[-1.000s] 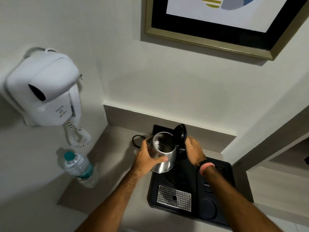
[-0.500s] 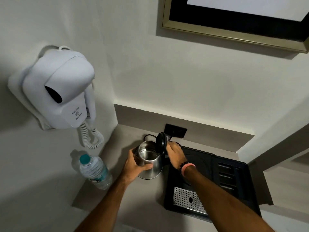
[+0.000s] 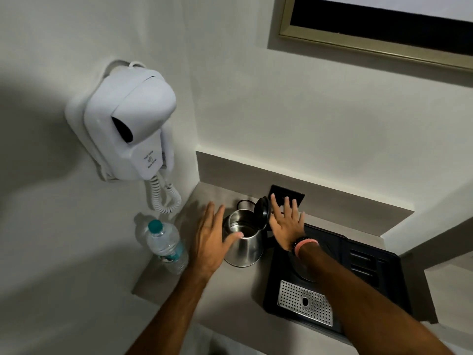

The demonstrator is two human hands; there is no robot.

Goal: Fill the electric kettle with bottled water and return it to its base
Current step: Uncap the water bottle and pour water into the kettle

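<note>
A steel electric kettle [image 3: 246, 248] stands upright on the grey counter [image 3: 230, 293], its black lid [image 3: 263, 212] flipped up and its inside looking empty. It sits just left of the black tray [image 3: 378, 272], whose round kettle base [image 3: 304, 274] is partly hidden by my right forearm. My left hand [image 3: 211, 238] hovers flat and spread just left of the kettle, the thumb over its rim. My right hand [image 3: 286, 221] is spread just right of the lid, holding nothing. A capped plastic water bottle [image 3: 167, 245] stands at the left by the wall.
A white wall-mounted hair dryer [image 3: 130, 124] with a coiled cord [image 3: 163, 198] hangs above the bottle. A black wall socket [image 3: 286, 197] and the kettle's cord lie behind the kettle. The tray has a perforated metal drip grate [image 3: 305, 303]. A framed picture [image 3: 371, 29] hangs above.
Both hands carried the kettle left off the tray, set it on the counter and let go; they are now spread open beside it. The view has shifted left and down.
</note>
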